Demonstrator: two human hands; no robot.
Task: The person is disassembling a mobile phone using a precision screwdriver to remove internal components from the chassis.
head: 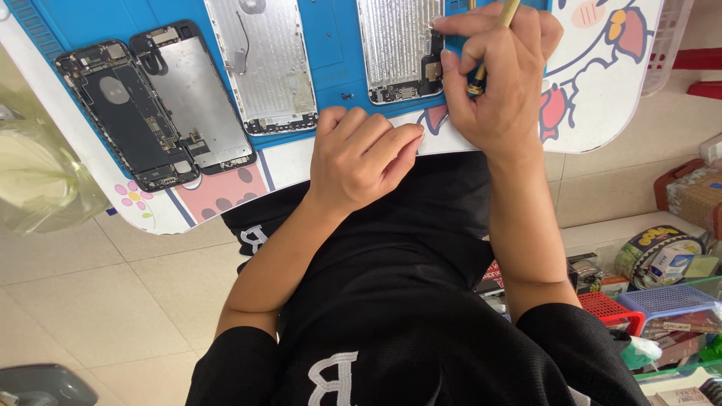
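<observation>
Right hand [500, 83] pinches screwdriver [492, 41] at 12 o'clock over phone shell [398, 49], w/ left hand [365, 154] fisted, empty, steadying on table [602, 113].

Pale beige floor tiles [98, 301] lie under a small white cartoon-printed table [602, 98], with cluttered plastic baskets [662, 301] nearby.

Four opened phone housings [263, 64] in row on mat [331, 45]; mat on worktop [602, 90]; baskets [662, 301] right of mat.
</observation>
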